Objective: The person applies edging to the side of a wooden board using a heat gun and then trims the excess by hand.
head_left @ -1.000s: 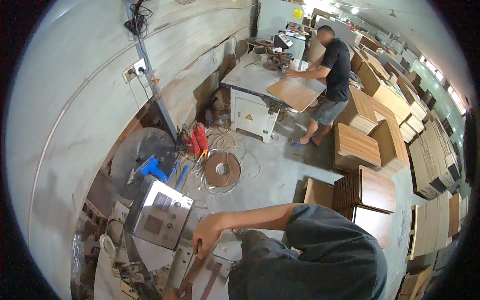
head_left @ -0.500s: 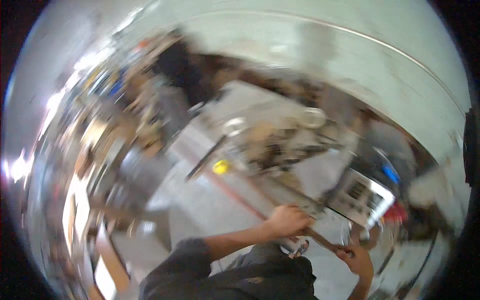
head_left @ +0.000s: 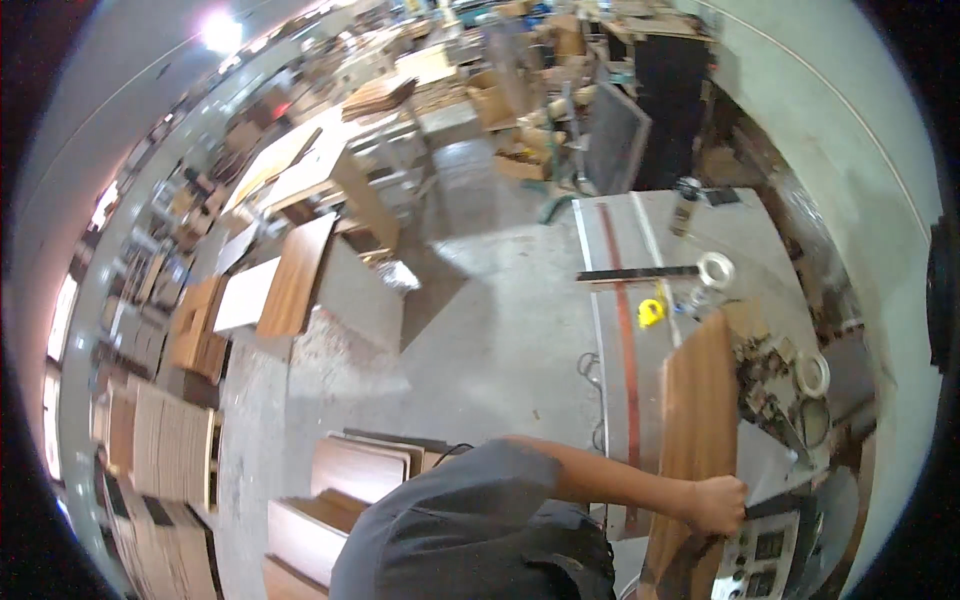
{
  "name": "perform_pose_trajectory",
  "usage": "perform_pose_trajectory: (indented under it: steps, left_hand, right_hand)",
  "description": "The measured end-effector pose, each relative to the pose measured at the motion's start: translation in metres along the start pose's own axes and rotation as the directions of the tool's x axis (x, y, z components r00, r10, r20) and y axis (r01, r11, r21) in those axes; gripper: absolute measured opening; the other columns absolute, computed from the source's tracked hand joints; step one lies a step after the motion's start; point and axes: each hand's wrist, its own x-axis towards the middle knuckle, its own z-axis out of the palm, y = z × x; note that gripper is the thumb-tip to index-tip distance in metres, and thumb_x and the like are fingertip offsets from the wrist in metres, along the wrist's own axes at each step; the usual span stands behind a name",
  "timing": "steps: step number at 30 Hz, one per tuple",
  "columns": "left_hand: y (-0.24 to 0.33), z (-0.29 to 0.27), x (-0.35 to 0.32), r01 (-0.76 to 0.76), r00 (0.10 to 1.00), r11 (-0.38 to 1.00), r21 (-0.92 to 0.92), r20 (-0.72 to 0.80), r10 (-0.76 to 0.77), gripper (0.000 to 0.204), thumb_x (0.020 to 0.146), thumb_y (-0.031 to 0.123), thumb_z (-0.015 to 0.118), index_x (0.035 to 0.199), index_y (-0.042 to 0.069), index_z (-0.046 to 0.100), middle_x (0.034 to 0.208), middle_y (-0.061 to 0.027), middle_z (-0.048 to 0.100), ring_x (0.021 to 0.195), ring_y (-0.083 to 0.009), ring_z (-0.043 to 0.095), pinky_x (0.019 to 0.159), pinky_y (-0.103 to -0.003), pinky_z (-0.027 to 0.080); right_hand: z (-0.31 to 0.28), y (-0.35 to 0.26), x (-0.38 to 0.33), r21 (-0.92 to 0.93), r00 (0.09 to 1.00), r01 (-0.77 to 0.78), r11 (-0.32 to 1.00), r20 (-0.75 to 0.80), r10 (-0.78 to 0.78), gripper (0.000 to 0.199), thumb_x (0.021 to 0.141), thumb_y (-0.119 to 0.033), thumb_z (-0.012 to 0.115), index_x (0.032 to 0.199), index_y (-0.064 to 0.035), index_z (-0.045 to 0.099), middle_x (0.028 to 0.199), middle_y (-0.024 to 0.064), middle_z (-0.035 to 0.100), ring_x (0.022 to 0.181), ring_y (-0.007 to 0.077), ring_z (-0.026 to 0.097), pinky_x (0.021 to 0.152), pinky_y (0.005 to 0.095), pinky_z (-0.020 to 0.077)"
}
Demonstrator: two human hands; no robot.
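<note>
Many stacked wood panels [head_left: 160, 450] around a grey workbench [head_left: 640, 330].

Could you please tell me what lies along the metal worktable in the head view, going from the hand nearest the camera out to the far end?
Hand gripping the wooden panel → yellow tape measure → black straightedge → black board beyond the worktable.
</note>
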Motion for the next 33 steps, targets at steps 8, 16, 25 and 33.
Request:
perform_pose_trajectory:
  steps: [8, 16, 25, 33]
  left_hand:
    - [-0.006, 0.002, 0.015, -0.068, 0.989, 0.996, 0.054, 0.134, 0.06, 0.058, 0.067, 0.082, 0.082, 0.101, 0.035, 0.084, 0.092, 0.0012, 0.081, 0.093, -0.0252, 0.077, 0.078, -0.045, 0.054]
    - [-0.009, -0.014, 0.01, -0.108, 0.994, 0.994, 0.028, 0.031, 0.107, 0.017, 0.09, 0.034, 0.075, 0.076, 0.026, 0.082, 0.081, -0.0004, 0.078, 0.082, -0.0233, 0.077, 0.062, -0.043, 0.054]
    - [-0.007, -0.029, -0.007, 0.035, 0.983, 0.999, 0.002, 0.181, -0.035, 0.023, 0.094, 0.029, 0.069, 0.076, 0.02, 0.08, 0.078, -0.0042, 0.076, 0.078, -0.0275, 0.076, 0.061, -0.046, 0.057]
    - [-0.014, -0.075, -0.016, -0.084, 0.996, 0.98, -0.18, -0.027, 0.081, 0.04, 0.069, 0.055, 0.086, 0.077, 0.02, 0.067, 0.081, 0.0016, 0.07, 0.079, -0.021, 0.074, 0.078, -0.038, 0.058]
  right_hand:
    - [0.009, -0.016, 0.011, -0.059, 0.995, 0.047, 0.997, -0.09, -0.052, 0.073, 0.106, -0.062, 0.057, 0.15, -0.0039, 0.063, 0.148, 0.022, 0.063, 0.135, 0.0378, 0.059, 0.112, 0.0477, 0.0469]
    - [0.016, -0.003, 0.006, -0.058, 0.977, 0.083, 0.995, -0.194, -0.093, 0.069, 0.105, -0.058, 0.063, 0.147, -0.0036, 0.064, 0.142, 0.0202, 0.067, 0.125, 0.0362, 0.064, 0.104, 0.0476, 0.0511]
    - [0.015, 0.06, -0.054, -0.118, 0.878, 0.102, 0.988, -0.457, -0.145, 0.065, 0.103, -0.054, 0.07, 0.144, -0.0033, 0.066, 0.135, 0.0181, 0.072, 0.114, 0.0343, 0.07, 0.096, 0.0476, 0.0558]
    - [0.04, 0.123, -0.11, -0.594, 0.869, 0.15, 0.79, -0.302, -0.392, 0.066, 0.095, -0.027, 0.077, 0.157, -0.0322, 0.057, 0.137, 0.0016, 0.073, 0.097, 0.025, 0.075, 0.087, 0.0399, 0.0607]
